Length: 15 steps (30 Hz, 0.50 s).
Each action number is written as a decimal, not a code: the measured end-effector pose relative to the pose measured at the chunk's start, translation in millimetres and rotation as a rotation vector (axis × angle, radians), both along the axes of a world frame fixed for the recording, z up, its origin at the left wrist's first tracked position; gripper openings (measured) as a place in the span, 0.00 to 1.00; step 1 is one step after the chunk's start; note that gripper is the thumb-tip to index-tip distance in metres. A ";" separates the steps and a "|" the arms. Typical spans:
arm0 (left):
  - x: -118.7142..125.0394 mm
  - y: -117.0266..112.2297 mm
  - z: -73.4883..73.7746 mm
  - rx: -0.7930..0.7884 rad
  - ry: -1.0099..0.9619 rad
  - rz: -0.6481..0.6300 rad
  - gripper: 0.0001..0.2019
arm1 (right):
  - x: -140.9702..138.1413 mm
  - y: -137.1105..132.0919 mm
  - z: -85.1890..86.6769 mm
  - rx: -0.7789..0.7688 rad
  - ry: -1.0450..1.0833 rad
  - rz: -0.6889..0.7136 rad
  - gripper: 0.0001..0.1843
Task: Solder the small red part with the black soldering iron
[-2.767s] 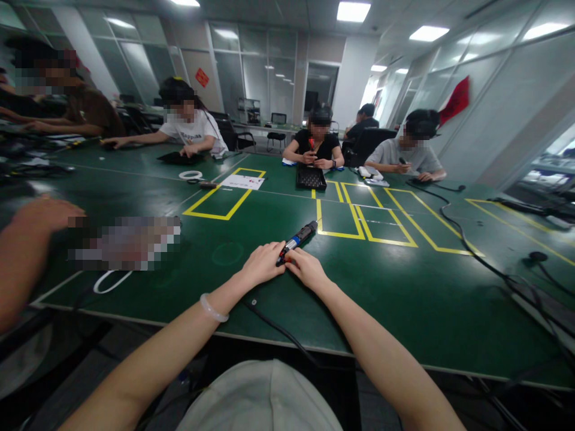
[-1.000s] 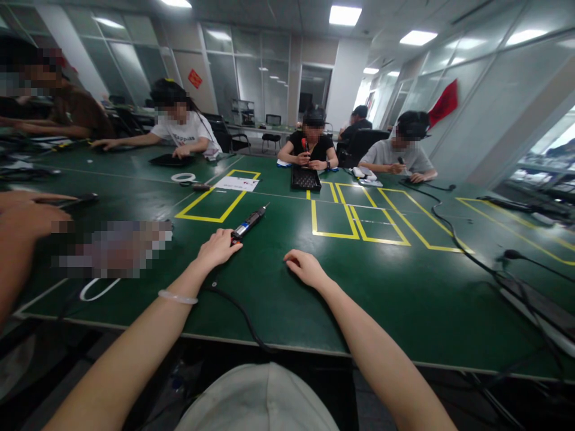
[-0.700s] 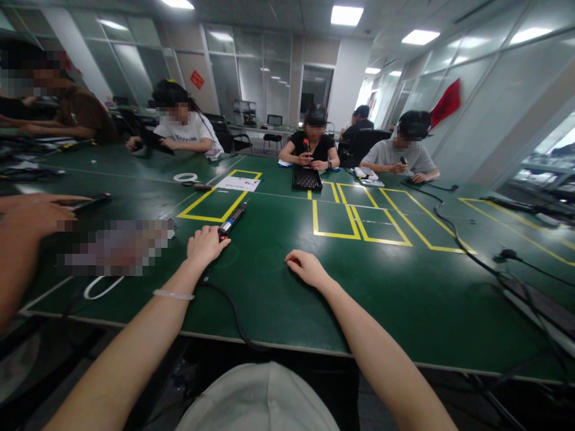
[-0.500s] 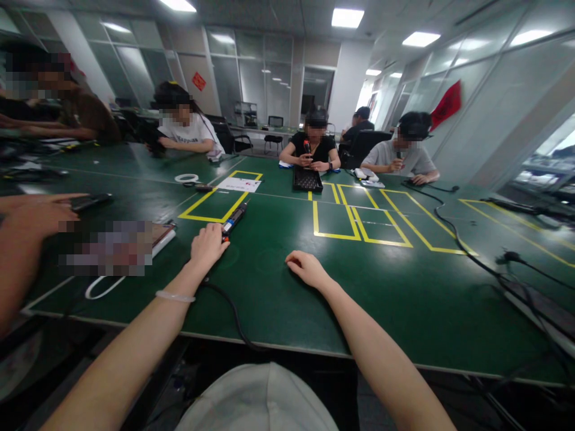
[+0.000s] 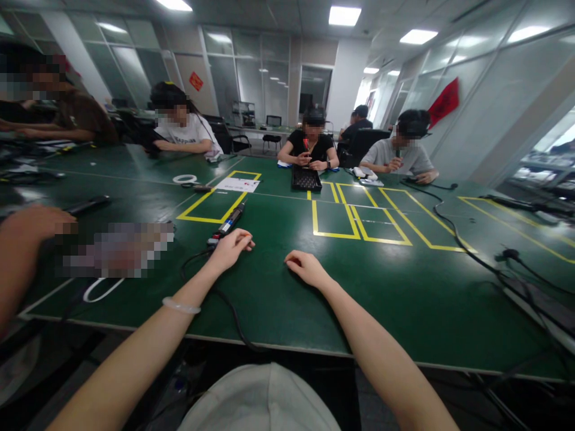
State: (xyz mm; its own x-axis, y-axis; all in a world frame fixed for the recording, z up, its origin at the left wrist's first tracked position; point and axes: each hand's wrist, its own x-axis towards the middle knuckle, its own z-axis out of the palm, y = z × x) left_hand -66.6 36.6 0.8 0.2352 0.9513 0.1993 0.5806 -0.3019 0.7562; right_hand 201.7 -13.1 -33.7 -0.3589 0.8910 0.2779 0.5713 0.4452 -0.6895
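Observation:
My left hand [image 5: 233,246] is over the green table [image 5: 269,305], its fingers pinched together. A tiny orange spot shows at its fingertips, too small to name. Just beyond and to the left of this hand lies a slim black corded tool [image 5: 230,222] with a blue band and a thin tip, apparently an electric screwdriver. Its black cable [image 5: 232,308] runs back past my left wrist to the table's near edge. My right hand [image 5: 308,267] rests on the table to the right, fingers loosely curled in, with nothing visible in them.
Yellow tape rectangles [image 5: 336,235] mark the table. A white sheet [image 5: 237,185] and a white ring [image 5: 184,179] lie farther off. At left is another person's hand [image 5: 42,221]. Co-workers sit opposite, one behind a black tray [image 5: 306,179]. A dark cable [image 5: 453,230] crosses the right side.
My left hand has come off the corded tool and shifted right, toward my right hand, fingers now pinched. The tool stays on the table. My right hand has hardly moved.

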 end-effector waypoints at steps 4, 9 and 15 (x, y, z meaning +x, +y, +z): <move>38.5 -15.0 -3.9 -0.257 -0.266 -0.270 0.26 | -0.4 4.3 -3.4 -0.174 0.282 0.046 0.09; 67.8 -24.5 -1.0 -0.189 -0.237 -0.357 0.20 | -2.6 8.0 -4.1 -0.404 0.590 0.084 0.18; 70.6 -33.4 0.2 0.095 0.039 -0.363 0.13 | -5.5 4.9 -5.0 -0.454 0.670 0.105 0.22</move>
